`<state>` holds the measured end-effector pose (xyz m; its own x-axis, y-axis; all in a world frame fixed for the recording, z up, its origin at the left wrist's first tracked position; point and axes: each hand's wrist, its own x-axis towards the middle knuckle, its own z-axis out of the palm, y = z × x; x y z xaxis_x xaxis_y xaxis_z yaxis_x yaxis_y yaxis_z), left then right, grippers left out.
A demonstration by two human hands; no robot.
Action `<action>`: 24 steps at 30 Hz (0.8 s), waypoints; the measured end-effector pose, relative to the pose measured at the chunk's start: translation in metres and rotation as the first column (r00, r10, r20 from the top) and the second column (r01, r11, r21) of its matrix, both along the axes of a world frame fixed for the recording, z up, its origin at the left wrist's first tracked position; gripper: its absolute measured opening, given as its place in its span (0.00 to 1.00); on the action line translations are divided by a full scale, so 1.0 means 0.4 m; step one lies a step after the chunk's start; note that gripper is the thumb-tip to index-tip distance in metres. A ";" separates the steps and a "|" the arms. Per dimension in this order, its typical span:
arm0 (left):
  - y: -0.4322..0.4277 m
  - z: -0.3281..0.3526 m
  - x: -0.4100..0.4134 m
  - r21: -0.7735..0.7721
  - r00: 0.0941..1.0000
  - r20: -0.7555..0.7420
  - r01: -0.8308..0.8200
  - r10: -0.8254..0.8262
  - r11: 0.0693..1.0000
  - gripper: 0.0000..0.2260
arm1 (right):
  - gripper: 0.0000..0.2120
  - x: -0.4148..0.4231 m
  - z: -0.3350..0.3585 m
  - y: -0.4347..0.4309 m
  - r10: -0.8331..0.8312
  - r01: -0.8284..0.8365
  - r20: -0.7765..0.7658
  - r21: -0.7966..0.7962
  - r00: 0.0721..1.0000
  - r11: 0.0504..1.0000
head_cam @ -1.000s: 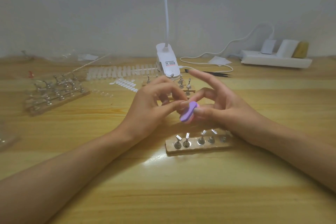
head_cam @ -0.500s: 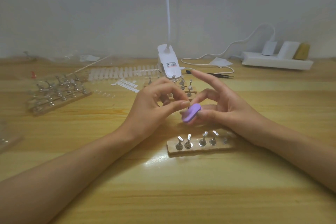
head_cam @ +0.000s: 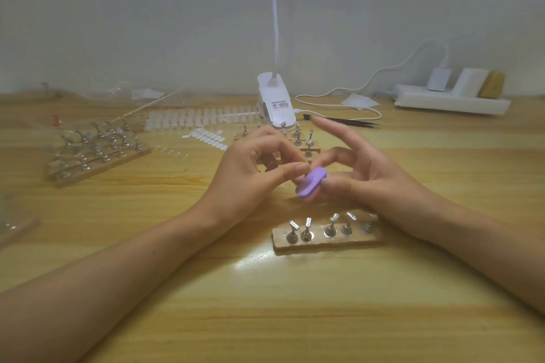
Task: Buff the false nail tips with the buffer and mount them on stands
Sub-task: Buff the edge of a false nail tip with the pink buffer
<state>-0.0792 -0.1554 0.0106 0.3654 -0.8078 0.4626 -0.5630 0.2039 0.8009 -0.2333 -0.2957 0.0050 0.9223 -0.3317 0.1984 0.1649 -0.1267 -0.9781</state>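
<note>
Two hands meet just above the surface, a little behind the near stand (head_cam: 324, 240). My right hand (head_cam: 368, 177) pinches the purple buffer (head_cam: 312, 186) between the thumb and lower fingers. Its forefinger and middle finger are stretched clear, I think so that the working face stays in sight. My left hand (head_cam: 250, 168) has thumb and forefinger closed together right against the buffer's upper edge. I take it a tip is pinched there (it is too small and pale to make out between the fingertips). Holding both in the air in front of the lamp (head_cam: 275, 106) probably lets me turn the tip against the grit and watch the edge. The near stand sits just below the hands with its five pegs bare, so the tip would have a short way to go once buffed. More stands (head_cam: 97, 156) are well apart to the left, and loose tips (head_cam: 206, 137) lie behind my left hand. Little differs from a second ago. Both hands keep their place and their grip. The buffer has lain over slightly flatter, its far end pointing more up and to the right, which I read as a short stroke. The pegs are bare as before.
</note>
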 end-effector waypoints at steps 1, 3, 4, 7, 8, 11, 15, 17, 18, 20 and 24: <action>0.000 0.000 0.001 0.003 1.000 0.004 0.001 -0.001 1.000 0.02 | 0.36 0.003 0.000 0.003 0.025 -0.025 0.004 -0.012 1.000 1.000; 0.000 -0.001 0.001 0.005 1.000 -0.009 0.004 -0.004 1.000 0.03 | 0.37 0.005 0.003 -0.003 -0.091 0.090 0.031 0.049 0.995 0.995; 0.000 -0.001 0.000 0.004 1.000 -0.016 0.005 -0.005 1.000 0.03 | 0.37 0.002 0.001 -0.009 -0.146 0.143 0.040 0.085 0.988 0.986; 0.000 -0.002 -0.001 0.004 1.000 -0.021 0.002 -0.002 1.000 0.02 | 0.37 -0.001 0.001 -0.007 -0.023 0.022 0.007 0.051 1.000 0.998; 0.001 -0.002 -0.002 0.010 1.000 -0.018 0.006 -0.006 1.000 0.02 | 0.37 0.001 0.000 -0.004 -0.001 0.000 0.004 0.036 1.000 0.999; 0.003 -0.001 -0.004 0.008 1.000 -0.015 0.008 -0.008 1.000 0.03 | 0.38 0.004 0.000 -0.014 -0.151 0.144 0.040 0.144 0.988 0.979; 0.001 0.002 -0.004 0.005 1.000 -0.016 0.006 -0.006 1.000 0.03 | 0.39 0.005 0.003 -0.002 -0.014 0.014 -0.003 0.032 1.000 0.999; 0.001 0.001 -0.006 0.014 1.000 -0.010 0.012 -0.012 1.000 0.02 | 0.38 0.005 0.003 -0.009 -0.112 0.110 0.015 0.105 0.994 0.988; 0.000 0.001 -0.006 0.013 1.000 -0.011 0.011 -0.011 1.000 0.03 | 0.38 0.003 0.003 -0.013 -0.137 0.134 0.021 0.131 0.990 0.982; 0.000 0.000 -0.004 0.007 1.000 -0.028 0.003 -0.003 1.000 0.02 | 0.37 0.002 0.006 -0.007 -0.039 0.040 -0.007 0.052 0.999 0.998; 0.000 -0.002 -0.002 0.018 1.000 -0.019 -0.001 0.002 1.000 0.03 | 0.37 0.007 0.005 -0.010 -0.086 0.085 0.004 0.102 0.996 0.991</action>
<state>-0.0802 -0.1553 0.0099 0.3751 -0.8154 0.4410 -0.5479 0.1887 0.8150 -0.2306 -0.2996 0.0068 0.8882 -0.4280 0.1672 0.1657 -0.0411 -0.9853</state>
